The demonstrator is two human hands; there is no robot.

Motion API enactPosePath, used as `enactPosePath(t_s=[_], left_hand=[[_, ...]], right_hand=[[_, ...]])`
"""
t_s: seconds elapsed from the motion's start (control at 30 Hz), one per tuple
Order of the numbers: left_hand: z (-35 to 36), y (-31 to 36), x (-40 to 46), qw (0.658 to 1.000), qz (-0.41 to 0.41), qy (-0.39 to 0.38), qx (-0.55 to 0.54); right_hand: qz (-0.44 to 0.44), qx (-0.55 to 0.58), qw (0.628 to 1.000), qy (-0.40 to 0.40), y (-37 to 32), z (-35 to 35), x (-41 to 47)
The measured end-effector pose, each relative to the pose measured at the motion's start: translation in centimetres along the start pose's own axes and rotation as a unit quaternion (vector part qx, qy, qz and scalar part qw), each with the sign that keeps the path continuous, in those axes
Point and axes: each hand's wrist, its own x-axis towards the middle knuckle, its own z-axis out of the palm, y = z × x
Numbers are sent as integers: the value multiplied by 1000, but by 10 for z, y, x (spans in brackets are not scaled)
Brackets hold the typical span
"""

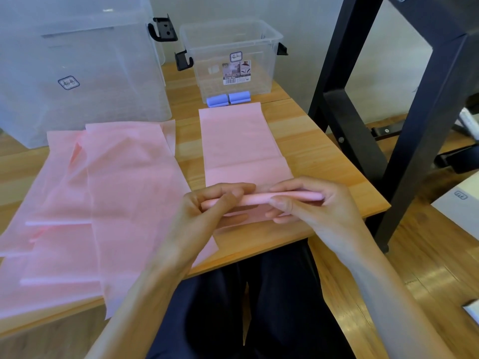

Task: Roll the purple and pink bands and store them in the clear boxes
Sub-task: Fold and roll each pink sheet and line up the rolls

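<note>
**Both hands pinch the rolled end of a pink band at the table's near edge**

A large frosted clear plastic box (77,73) stands at the far left of the light wooden table (324,161). A small clear plastic storage box with black latches (230,58) stands behind the work area, and 2 rolled purple bands (228,99) lie against its front wall. A loose heap of flat pink bands (90,203) covers the table's left half. A black metal frame (404,120) rises just beside the table on the right.

The long pink band (238,141) lies flat, running from the purple rolls toward the person. Its near end is wound into a thin tight tube. The left hand (215,206) and right hand (308,200) each grip that tube, fingers curled over and thumbs beneath.
</note>
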Motion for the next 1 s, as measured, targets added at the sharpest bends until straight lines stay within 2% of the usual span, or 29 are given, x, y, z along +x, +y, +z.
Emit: enactPosePath(t_s=[0.17, 0.37, 0.53, 0.63, 0.8, 1.0], left_hand=[[-6, 6, 2, 1000, -3, -21, -16], [-12, 15, 6, 995, -63, -76, -28], [-10, 13, 5, 998, 8, -39, 48], [-8, 13, 7, 999, 22, -12, 43], [-11, 13, 10, 1000, -22, -11, 5], [-13, 14, 14, 996, -63, -61, -22]], right_hand=[[-5, -24, 1000, 4, -3, 0, 0], [3, -24, 1000, 1, -6, 2, 1], [35, -2, 999, 31, -4, 5, 3], [47, 12, 998, 41, -4, 7, 4], [37, 5, 999, -8, -7, 3, 6], [43, -22, 999, 3, -9, 0, 6]])
